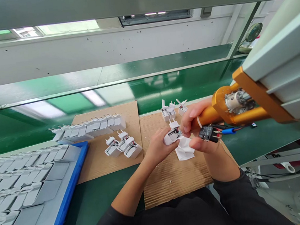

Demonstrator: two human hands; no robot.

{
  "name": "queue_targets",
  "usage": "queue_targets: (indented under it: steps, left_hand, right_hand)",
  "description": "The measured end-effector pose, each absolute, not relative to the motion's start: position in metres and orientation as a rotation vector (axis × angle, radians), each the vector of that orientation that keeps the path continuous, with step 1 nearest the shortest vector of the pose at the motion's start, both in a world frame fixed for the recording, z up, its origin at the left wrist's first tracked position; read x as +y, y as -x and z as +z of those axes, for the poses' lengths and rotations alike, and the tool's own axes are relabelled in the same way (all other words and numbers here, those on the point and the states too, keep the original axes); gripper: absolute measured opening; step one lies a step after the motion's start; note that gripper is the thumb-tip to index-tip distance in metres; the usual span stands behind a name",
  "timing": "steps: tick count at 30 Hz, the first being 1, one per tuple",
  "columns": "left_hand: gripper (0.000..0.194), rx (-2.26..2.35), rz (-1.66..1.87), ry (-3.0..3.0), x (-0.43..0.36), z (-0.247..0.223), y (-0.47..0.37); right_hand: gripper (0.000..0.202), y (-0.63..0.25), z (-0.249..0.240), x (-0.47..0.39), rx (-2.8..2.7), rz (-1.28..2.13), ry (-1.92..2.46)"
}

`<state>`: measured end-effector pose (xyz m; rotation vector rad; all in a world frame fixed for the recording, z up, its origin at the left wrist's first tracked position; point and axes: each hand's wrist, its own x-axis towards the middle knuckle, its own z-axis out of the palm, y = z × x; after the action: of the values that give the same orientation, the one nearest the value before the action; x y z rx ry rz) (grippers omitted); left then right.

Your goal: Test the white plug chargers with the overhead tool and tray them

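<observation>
Left hand (159,145) grip closed on an open white adapter (170,136), center of frame, above the cardboard (173,178) on the green worktop (95,207). Right hand (192,118) beside it, partly behind the orange tool (224,105); can't tell its grip. White sheet (184,150) just below; blue-rimmed tray (71,190) lower left.

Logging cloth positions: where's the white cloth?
Head view, right of centre: the crumpled white cloth lies on the right-hand brown cardboard sheet, between the person's two forearms.
</observation>
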<state>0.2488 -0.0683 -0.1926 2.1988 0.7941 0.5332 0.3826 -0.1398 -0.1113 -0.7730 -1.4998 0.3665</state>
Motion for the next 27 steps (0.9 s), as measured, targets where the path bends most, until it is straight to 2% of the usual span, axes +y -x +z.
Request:
queue_targets:
  steps: [7, 15, 27]
  left_hand:
    - [0.023, 0.821, 0.508, -2.058, -0.067, -0.202, -0.247]
    - [0.042, 0.57, 0.742, -1.556, -0.076, -0.249, -0.273]
    - [0.042, 0.383, 0.96, -1.517, -0.088, -0.246, -0.29]
  right_hand:
    - [0.031, -0.38, -0.109, -0.145, -1.467, 0.352, 0.682]
    - [0.038, -0.373, -0.119, -0.146, -1.374, 0.414, 0.651]
    - [0.044, -0.388, -0.135, -0.138, -1.449, 0.415, 0.547]
